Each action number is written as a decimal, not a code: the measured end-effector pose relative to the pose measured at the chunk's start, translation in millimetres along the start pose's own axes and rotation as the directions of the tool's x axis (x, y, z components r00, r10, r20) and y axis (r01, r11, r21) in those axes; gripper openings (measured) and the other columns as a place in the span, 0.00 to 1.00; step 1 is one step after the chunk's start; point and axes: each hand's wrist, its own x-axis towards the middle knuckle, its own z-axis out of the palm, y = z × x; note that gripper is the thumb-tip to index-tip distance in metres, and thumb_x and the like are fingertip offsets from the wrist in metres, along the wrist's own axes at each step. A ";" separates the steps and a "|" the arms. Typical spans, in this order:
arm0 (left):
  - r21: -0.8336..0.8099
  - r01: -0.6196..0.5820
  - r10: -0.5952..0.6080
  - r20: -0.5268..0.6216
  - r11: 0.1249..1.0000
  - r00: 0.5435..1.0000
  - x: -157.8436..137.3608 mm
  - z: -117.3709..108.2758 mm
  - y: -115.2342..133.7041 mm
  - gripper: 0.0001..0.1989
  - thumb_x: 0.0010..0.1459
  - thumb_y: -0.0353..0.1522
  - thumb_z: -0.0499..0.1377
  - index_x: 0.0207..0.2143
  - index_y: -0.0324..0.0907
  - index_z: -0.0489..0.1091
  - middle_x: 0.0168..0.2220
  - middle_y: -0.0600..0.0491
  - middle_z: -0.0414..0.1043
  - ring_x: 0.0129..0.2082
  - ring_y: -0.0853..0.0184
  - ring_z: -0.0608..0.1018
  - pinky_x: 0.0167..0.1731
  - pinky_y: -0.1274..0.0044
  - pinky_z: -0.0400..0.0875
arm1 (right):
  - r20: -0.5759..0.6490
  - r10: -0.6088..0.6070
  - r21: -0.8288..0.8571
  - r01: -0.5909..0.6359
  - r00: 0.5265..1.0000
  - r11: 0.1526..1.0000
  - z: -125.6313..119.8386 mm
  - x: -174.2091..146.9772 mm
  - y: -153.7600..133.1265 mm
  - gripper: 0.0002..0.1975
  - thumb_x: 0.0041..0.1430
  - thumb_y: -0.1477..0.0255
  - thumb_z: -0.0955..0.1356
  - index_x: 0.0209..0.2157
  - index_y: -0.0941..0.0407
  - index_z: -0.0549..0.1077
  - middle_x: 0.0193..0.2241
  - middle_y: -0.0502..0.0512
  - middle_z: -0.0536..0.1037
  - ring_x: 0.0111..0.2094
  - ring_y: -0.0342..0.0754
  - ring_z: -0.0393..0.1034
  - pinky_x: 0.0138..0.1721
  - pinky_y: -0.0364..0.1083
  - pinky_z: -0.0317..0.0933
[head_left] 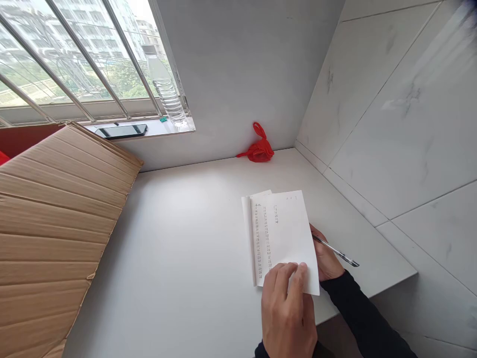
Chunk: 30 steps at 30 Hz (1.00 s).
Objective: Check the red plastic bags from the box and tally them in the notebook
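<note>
An open notebook (288,233) with white pages and handwritten columns of numbers is at the right of the white table. Its left edge is rolled, and another sheet shows behind it. My left hand (286,308) is at the lower edge of the page, with bent fingers on top and the thumb tip hidden at the paper's edge; it is closed on the notebook. Beside the right edge, my right hand (328,258) is closed with a clear-barrelled pen (341,254) in it, pointing out to the right. The page hides part of its fingers.
A cardboard box (55,238) fills the left side. At the back wall sits a red plastic bag (260,149). A water bottle (166,89) and a phone (122,131) are on the sill of a barred window. A marble-patterned wall (410,124) borders the table (179,248) on the right.
</note>
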 end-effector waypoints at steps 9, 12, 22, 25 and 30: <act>0.074 0.411 -0.329 -0.480 0.909 0.813 32.1 -75.3 -42.9 0.25 0.60 0.37 0.63 0.60 0.52 0.67 0.57 0.46 0.66 0.60 0.49 0.67 0.53 0.58 0.68 | -0.115 0.024 -0.021 -0.027 0.993 0.999 -6.5 -1.2 -11.2 0.21 0.54 0.58 0.77 0.47 0.49 0.76 0.48 0.51 0.80 0.56 0.58 0.70 0.55 0.53 0.67; 0.081 0.392 -0.356 -0.284 0.916 0.890 37.1 -73.2 -49.1 0.12 0.63 0.39 0.60 0.47 0.51 0.77 0.58 0.47 0.68 0.62 0.47 0.64 0.54 0.56 0.66 | -0.124 0.035 -0.044 -0.041 0.992 0.998 -4.2 -3.6 -12.9 0.21 0.54 0.57 0.77 0.48 0.48 0.76 0.49 0.51 0.80 0.57 0.58 0.69 0.57 0.54 0.66; -0.576 0.679 -0.612 0.351 0.455 0.708 56.4 -40.7 -44.2 0.23 0.64 0.46 0.58 0.57 0.47 0.67 0.54 0.45 0.74 0.54 0.56 0.76 0.51 0.68 0.72 | 0.003 -0.100 -0.241 0.098 0.995 0.965 13.0 -12.7 -22.7 0.19 0.62 0.56 0.73 0.52 0.47 0.74 0.51 0.51 0.78 0.54 0.54 0.69 0.60 0.51 0.60; -0.487 0.710 -0.620 0.365 0.509 0.694 57.6 -38.4 -56.9 0.22 0.66 0.47 0.55 0.56 0.46 0.69 0.52 0.45 0.76 0.51 0.56 0.78 0.47 0.67 0.75 | 0.038 -0.108 -0.285 0.114 0.993 0.952 13.5 -6.9 -20.7 0.21 0.64 0.56 0.71 0.55 0.48 0.72 0.52 0.53 0.78 0.54 0.54 0.70 0.59 0.51 0.61; -0.313 0.691 -0.655 0.226 0.652 0.721 57.4 -46.3 -75.0 0.28 0.66 0.45 0.56 0.65 0.47 0.61 0.65 0.45 0.63 0.62 0.54 0.69 0.57 0.63 0.69 | 0.074 -0.122 -0.379 0.141 0.990 0.914 4.9 26.5 -15.6 0.24 0.64 0.54 0.70 0.57 0.51 0.72 0.50 0.56 0.80 0.51 0.57 0.74 0.55 0.55 0.66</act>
